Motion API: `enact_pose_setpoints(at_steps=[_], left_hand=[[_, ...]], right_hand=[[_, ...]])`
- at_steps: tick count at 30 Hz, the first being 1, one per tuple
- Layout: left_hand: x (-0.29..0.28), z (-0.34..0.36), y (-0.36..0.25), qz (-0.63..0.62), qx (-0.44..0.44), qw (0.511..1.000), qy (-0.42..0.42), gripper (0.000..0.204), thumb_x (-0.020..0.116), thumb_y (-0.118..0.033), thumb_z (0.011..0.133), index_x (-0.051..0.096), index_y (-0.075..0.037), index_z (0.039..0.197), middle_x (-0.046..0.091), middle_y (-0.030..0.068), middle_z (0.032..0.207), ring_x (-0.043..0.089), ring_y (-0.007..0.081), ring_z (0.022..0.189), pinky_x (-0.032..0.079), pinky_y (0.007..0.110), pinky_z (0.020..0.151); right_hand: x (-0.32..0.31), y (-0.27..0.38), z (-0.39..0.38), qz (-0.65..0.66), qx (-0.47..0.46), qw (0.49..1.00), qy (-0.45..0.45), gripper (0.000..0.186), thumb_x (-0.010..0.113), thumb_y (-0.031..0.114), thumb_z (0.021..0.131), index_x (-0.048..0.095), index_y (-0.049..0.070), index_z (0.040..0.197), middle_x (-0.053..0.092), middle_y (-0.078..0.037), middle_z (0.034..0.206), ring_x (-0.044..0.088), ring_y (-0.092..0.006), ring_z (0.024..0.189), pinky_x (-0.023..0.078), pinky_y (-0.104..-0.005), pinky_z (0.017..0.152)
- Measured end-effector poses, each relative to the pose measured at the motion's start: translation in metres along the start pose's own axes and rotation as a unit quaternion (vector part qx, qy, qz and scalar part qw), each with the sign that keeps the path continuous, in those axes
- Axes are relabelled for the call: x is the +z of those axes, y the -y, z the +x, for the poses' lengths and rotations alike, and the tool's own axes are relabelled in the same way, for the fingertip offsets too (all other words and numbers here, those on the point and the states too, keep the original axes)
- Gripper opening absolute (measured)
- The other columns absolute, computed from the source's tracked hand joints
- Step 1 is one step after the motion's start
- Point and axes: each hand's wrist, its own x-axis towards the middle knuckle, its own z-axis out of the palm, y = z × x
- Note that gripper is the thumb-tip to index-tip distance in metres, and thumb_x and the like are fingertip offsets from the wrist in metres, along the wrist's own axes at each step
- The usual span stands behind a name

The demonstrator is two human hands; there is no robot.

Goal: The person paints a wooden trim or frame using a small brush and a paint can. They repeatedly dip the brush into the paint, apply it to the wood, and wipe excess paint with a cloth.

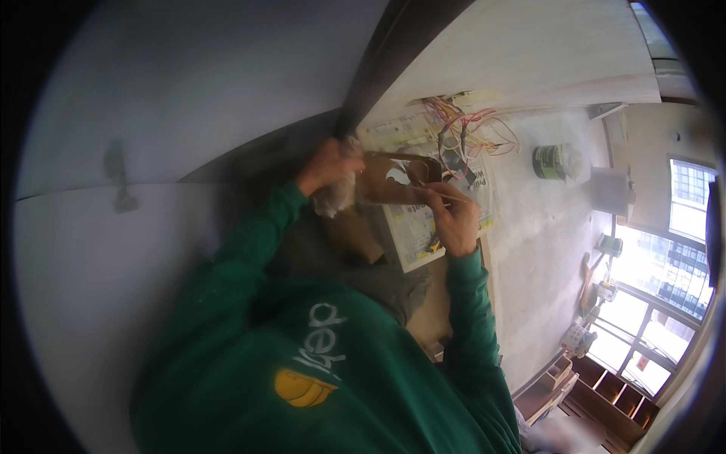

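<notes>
My left hand (327, 165) is closed on a crumpled pale cloth (337, 195), against the left end of a brown open container (374, 181). The container has white material inside. My right hand (452, 216) is closed round a thin light stick (450, 196) at the container's right side, with finger and thumb pinched near its rim. Beneath lies printed newspaper (411, 244); a bundle of pink and white wires (473, 132) lies just beyond the container. The far end of the stick is hard to make out.
A dark panel edge (369, 60) runs beside a grey surface (113, 91) at left. A green tub (550, 163) and a whitish bucket (611, 189) stand on the pale floor (541, 242) at right, near windows (658, 268) and a wooden shelf unit (612, 393).
</notes>
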Motion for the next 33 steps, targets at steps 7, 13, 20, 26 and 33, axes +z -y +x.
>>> enact_pose_setpoints(at_steps=[7,13,20,26,33], left_hand=[[0.004,0.003,0.009,-0.059,0.089,0.992,0.075,0.036,0.078,-0.023,0.079,0.071,0.007,0.096,0.071,0.0082,0.086,0.060,0.0113,0.078,0.050,0.030,0.072],[-0.005,-0.004,-0.004,-0.076,0.145,0.980,0.114,0.036,0.080,-0.027,0.084,0.072,0.006,0.098,0.072,0.0063,0.088,0.062,0.0102,0.082,0.050,0.028,0.074],[-0.016,-0.007,0.011,-0.144,0.162,0.972,0.091,0.034,0.080,-0.025,0.085,0.072,0.004,0.102,0.071,0.0057,0.084,0.065,0.0120,0.081,0.050,0.026,0.076],[-0.058,-0.038,-0.001,-0.165,0.219,0.959,0.069,0.036,0.070,-0.028,0.089,0.070,0.006,0.103,0.069,0.0081,0.081,0.064,0.0128,0.071,0.052,0.028,0.064],[-0.111,-0.065,0.011,-0.248,0.304,0.913,-0.114,0.042,0.064,-0.034,0.093,0.066,0.006,0.105,0.066,0.0099,0.082,0.061,0.0144,0.065,0.050,0.026,0.057]], right_hand=[[0.024,-0.007,0.009,-0.066,0.002,0.997,0.036,0.015,0.069,0.017,0.090,0.075,0.005,0.097,0.069,-0.018,0.072,0.070,-0.0293,0.065,0.052,-0.0364,0.060],[0.040,-0.016,0.005,-0.101,-0.048,0.992,0.053,0.014,0.071,0.013,0.088,0.076,0.004,0.098,0.072,-0.019,0.083,0.070,-0.0322,0.070,0.053,-0.0355,0.064],[0.035,0.001,-0.015,-0.145,-0.049,0.988,0.013,0.016,0.070,0.007,0.090,0.075,0.000,0.104,0.073,-0.011,0.084,0.065,-0.0143,0.071,0.050,-0.0277,0.064],[0.041,-0.015,-0.033,-0.149,-0.093,0.984,-0.024,0.014,0.070,0.004,0.088,0.075,-0.001,0.101,0.073,-0.015,0.083,0.070,-0.0182,0.073,0.052,-0.0300,0.066],[0.026,-0.045,-0.089,-0.027,-0.119,0.984,-0.129,0.016,0.067,0.002,0.092,0.072,-0.005,0.106,0.074,-0.013,0.092,0.069,-0.0160,0.075,0.054,-0.0271,0.070]])
